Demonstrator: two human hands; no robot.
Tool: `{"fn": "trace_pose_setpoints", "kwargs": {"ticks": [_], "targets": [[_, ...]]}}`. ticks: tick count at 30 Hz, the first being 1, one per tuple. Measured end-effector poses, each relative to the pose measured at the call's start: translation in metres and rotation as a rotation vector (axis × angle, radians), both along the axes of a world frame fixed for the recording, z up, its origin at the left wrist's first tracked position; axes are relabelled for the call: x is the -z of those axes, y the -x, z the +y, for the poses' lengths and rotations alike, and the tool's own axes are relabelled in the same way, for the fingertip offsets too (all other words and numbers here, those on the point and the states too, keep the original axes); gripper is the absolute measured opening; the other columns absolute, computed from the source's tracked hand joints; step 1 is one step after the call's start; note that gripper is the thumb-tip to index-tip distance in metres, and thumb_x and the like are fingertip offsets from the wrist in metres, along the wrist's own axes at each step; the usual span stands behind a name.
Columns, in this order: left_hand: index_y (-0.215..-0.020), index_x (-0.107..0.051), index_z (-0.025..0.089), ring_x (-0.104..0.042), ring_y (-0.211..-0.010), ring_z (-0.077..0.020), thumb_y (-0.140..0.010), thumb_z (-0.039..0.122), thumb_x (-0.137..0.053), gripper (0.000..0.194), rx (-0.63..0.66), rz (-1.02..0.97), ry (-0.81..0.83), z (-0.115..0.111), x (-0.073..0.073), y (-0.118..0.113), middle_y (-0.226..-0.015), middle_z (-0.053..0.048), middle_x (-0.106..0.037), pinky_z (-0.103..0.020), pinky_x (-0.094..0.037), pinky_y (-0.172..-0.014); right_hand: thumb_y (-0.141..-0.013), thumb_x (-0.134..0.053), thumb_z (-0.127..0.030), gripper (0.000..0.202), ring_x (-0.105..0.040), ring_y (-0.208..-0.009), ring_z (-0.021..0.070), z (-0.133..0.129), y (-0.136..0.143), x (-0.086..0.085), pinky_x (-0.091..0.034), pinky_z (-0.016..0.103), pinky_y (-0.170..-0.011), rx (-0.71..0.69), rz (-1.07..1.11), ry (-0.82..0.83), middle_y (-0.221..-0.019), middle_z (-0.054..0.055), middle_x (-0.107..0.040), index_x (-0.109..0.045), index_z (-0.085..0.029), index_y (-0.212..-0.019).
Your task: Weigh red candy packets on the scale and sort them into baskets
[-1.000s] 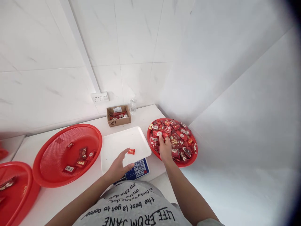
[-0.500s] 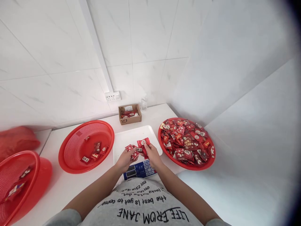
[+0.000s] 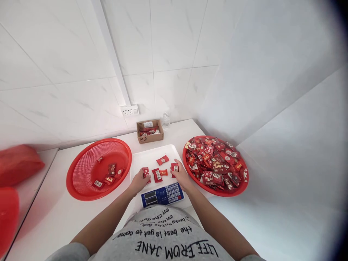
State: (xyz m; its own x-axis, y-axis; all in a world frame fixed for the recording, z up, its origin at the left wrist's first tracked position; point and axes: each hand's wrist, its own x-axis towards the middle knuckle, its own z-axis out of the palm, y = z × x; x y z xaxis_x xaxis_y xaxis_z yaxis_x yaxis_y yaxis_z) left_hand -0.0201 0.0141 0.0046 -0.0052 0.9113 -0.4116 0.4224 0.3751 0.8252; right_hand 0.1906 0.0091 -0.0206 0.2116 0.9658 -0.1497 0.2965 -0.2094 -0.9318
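Note:
My left hand pinches a small red snack packet at the left side of the white scale tray. At the tray's right side, the fingers of my right hand hold another red packet with a white label. Between my hands lie a dark red packet with a white label and an orange-red packet. Farther back on the tray rests a single red packet. In front of me is the scale's blue keypad panel.
To the right stands a red basket heaped with packets. On the left is a red mesh basket holding several. A cardboard box and a clear bottle stand behind the scale. Red plastic shows at the left edge.
My hands have moved apart. Packets that were bunched between them now lie spread on the scale tray. The red basket at the lower left has shifted mostly out of view.

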Motion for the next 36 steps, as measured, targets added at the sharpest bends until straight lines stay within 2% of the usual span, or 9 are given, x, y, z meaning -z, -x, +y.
{"fn": "trace_pose_setpoints", "kwargs": {"ticks": [4, 7, 9, 12, 16, 21, 26, 31, 36], "targets": [[-0.123, -0.042, 0.022, -0.060, -0.078, -0.0186, -0.078, 0.027, -0.053, 0.047, 0.202, 0.343, -0.074, 0.001, 0.004, 0.002, -0.088, -0.003, -0.063, -0.031, -0.044, -0.073, -0.076, -0.047, -0.019, 0.068, -0.050, -0.115, 0.0163, 0.001, -0.005, -0.001, -0.042, 0.034, -0.095, -0.208, -0.022, -0.034, -0.131, 0.004, -0.049, -0.025, -0.027, -0.140], [-0.127, -0.041, 0.020, -0.053, -0.104, -0.0234, -0.081, 0.027, -0.049, 0.047, 0.264, 0.561, -0.282, 0.000, 0.006, 0.003, -0.113, -0.010, -0.056, -0.037, -0.041, -0.088, -0.078, -0.045, -0.016, 0.063, -0.031, -0.131, 0.0183, 0.000, -0.007, 0.002, -0.030, 0.038, -0.106, -0.266, -0.193, -0.080, -0.144, 0.007, -0.032, -0.029, -0.023, -0.138], [-0.126, -0.043, 0.019, -0.043, -0.118, -0.0250, -0.082, 0.028, -0.048, 0.045, 0.337, 0.626, -0.429, -0.002, 0.008, 0.002, -0.126, -0.011, -0.048, -0.039, -0.035, -0.099, -0.078, -0.043, -0.014, 0.057, -0.029, -0.132, 0.0199, -0.002, -0.008, 0.004, -0.028, 0.039, -0.107, -0.277, -0.309, -0.064, -0.145, 0.009, -0.029, -0.037, -0.020, -0.135], [-0.130, -0.042, 0.021, -0.028, -0.131, -0.0266, -0.082, 0.033, -0.050, 0.050, 0.514, 0.641, -0.530, -0.008, 0.014, -0.002, -0.139, -0.011, -0.038, -0.042, -0.028, -0.105, -0.079, -0.041, -0.012, 0.049, -0.038, -0.126, 0.0195, -0.007, -0.005, 0.008, -0.030, 0.038, -0.106, -0.336, -0.388, -0.054, -0.138, 0.011, -0.038, -0.048, -0.019, -0.126], [-0.132, -0.040, 0.027, -0.016, -0.136, -0.0296, -0.082, 0.036, -0.052, 0.052, 0.688, 0.694, -0.501, -0.015, 0.024, -0.010, -0.147, -0.008, -0.026, -0.049, -0.021, -0.107, -0.079, -0.040, -0.011, 0.045, -0.043, -0.121, 0.0168, -0.010, 0.003, 0.009, -0.032, 0.033, -0.105, -0.430, -0.415, -0.115, -0.129, 0.010, -0.048, -0.053, -0.016, -0.122], [-0.137, -0.034, 0.027, -0.013, -0.137, -0.0304, -0.085, 0.037, -0.047, 0.054, 0.702, 0.779, -0.450, -0.016, 0.022, -0.016, -0.149, -0.010, -0.023, -0.053, -0.017, -0.108, -0.084, -0.035, -0.013, 0.043, -0.036, -0.126, 0.0186, 0.011, 0.009, 0.003, -0.029, 0.036, -0.105, -0.427, -0.600, -0.206, -0.133, 0.011, -0.045, -0.049, -0.015, -0.125], [-0.138, -0.033, 0.028, -0.009, -0.137, -0.0325, -0.087, 0.035, -0.044, 0.053, 0.810, 0.779, -0.469, -0.012, 0.014, -0.026, -0.148, -0.004, -0.026, -0.056, -0.012, -0.108, -0.081, -0.043, -0.012, 0.047, -0.024, -0.132, 0.0239, 0.044, 0.011, 0.000, -0.026, 0.041, -0.104, -0.563, -0.790, -0.225, -0.138, 0.009, -0.041, -0.047, -0.019, -0.127], [-0.134, -0.039, 0.027, -0.014, -0.136, -0.0319, -0.088, 0.032, -0.042, 0.046, 0.839, 0.732, -0.513, -0.010, 0.016, -0.028, -0.143, -0.002, -0.038, -0.057, -0.014, -0.108, -0.083, -0.043, -0.012, 0.036, -0.043, -0.117, 0.0216, 0.056, 0.012, -0.003, -0.033, 0.034, -0.096, -0.605, -0.850, -0.225, -0.117, 0.009, -0.058, -0.056, -0.019, -0.115], [-0.127, -0.047, 0.027, -0.019, -0.136, -0.0300, -0.086, 0.024, -0.043, 0.041, 0.828, 0.673, -0.544, -0.010, 0.016, -0.024, -0.139, -0.003, -0.043, -0.057, -0.016, -0.108, -0.087, -0.034, -0.013, 0.035, -0.054, -0.101, 0.0186, 0.055, 0.013, -0.008, -0.038, 0.029, -0.087, -0.459, -0.753, -0.171, -0.107, 0.009, -0.063, -0.057, -0.017, -0.112]]}}
